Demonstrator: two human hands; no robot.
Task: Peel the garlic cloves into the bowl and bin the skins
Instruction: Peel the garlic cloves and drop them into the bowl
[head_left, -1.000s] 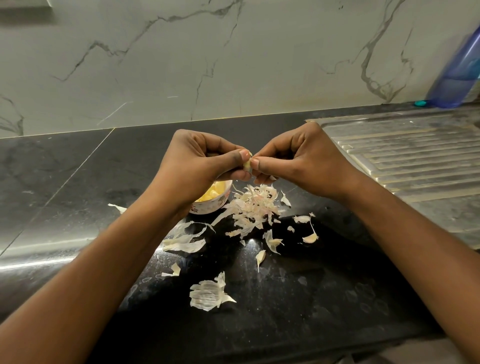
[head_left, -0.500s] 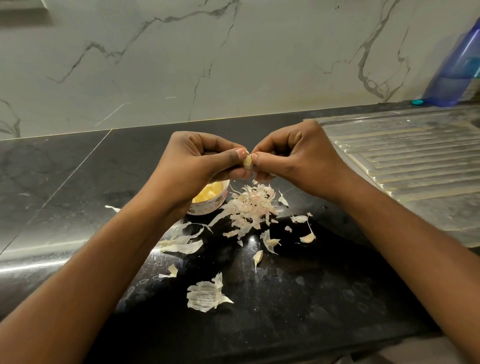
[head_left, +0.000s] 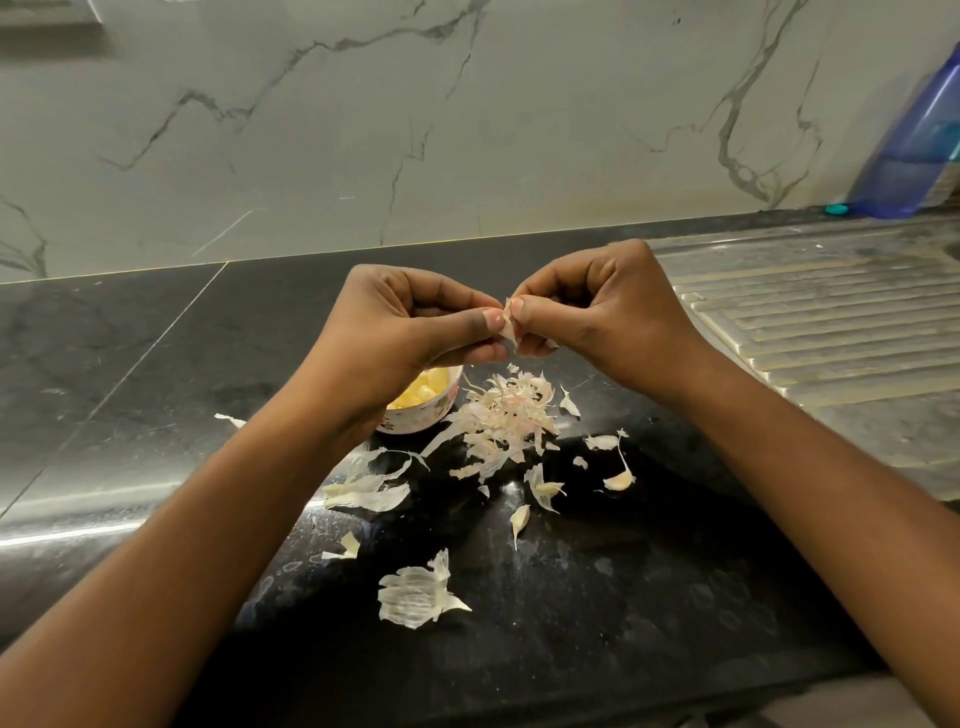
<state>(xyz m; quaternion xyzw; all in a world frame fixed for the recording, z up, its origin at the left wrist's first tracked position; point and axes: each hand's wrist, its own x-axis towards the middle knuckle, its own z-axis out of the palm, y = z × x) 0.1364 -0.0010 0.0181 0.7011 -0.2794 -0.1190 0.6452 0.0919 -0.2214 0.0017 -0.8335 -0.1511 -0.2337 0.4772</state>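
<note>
Both hands meet above the black counter and pinch one garlic clove (head_left: 508, 326) between thumbs and forefingers. My left hand (head_left: 410, 327) holds it from the left, my right hand (head_left: 597, 306) from the right, and a flap of pale skin sticks out between the thumbs. Below my left hand stands a small white bowl (head_left: 434, 413) with yellow peeled cloves (head_left: 421, 391), half hidden by my wrist. A heap of garlic skins (head_left: 506, 415) lies just right of the bowl. Unpeeled cloves (head_left: 619, 480) lie nearer me.
More skin scraps (head_left: 415, 595) are scattered over the counter (head_left: 623, 597) toward its front edge. A ribbed steel drainboard (head_left: 831, 322) fills the right side. A blue bottle (head_left: 919, 145) stands at the back right against the marble wall. No bin is in view.
Both hands stay together on the clove. A piece of skin now stands loose between the thumbs where before only the clove's tip showed.
</note>
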